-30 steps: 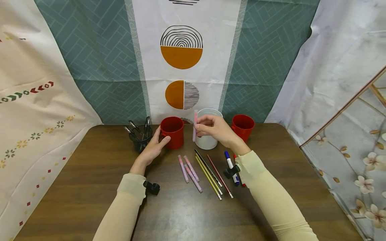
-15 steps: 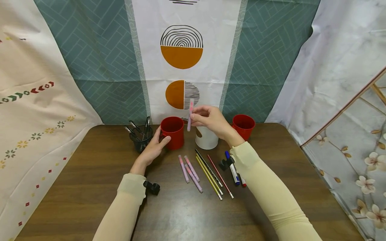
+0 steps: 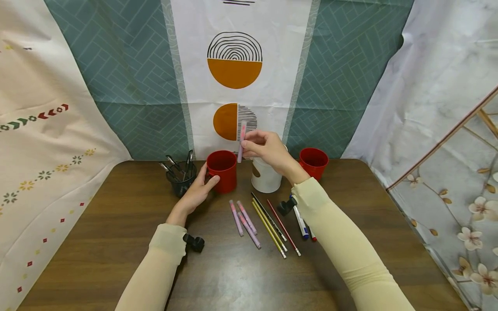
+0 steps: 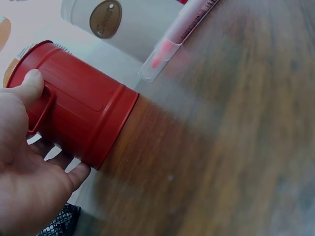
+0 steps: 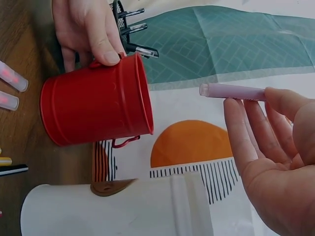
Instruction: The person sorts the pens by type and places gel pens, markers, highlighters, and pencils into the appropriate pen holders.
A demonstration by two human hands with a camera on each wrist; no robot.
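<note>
My left hand (image 3: 197, 190) holds a red cup (image 3: 226, 178) at its left side. In the left wrist view its thumb lies by the cup's small handle (image 4: 43, 112), with the fingers around the far side. The cup stands upright on the table. Raised above table level, my right hand (image 3: 269, 151) pinches a lilac highlighter (image 5: 234, 92) with pink ink between thumb and fingers. The highlighter is nearly upright, just right of the red cup's rim and higher than it. Several matching highlighters (image 3: 236, 218) lie on the table in front of the cup.
A white canister (image 3: 266, 183) stands behind the right hand, partly covered by it. Farther right is another red cup (image 3: 314, 162). A black mesh holder (image 3: 182, 185) with pens stands at left. Several pencils (image 3: 270, 224) and blue and red markers (image 3: 301, 224) lie in front.
My right hand has risen and moved left with the highlighter, from in front of the white canister toward the red cup. The left hand stays on the cup.
</note>
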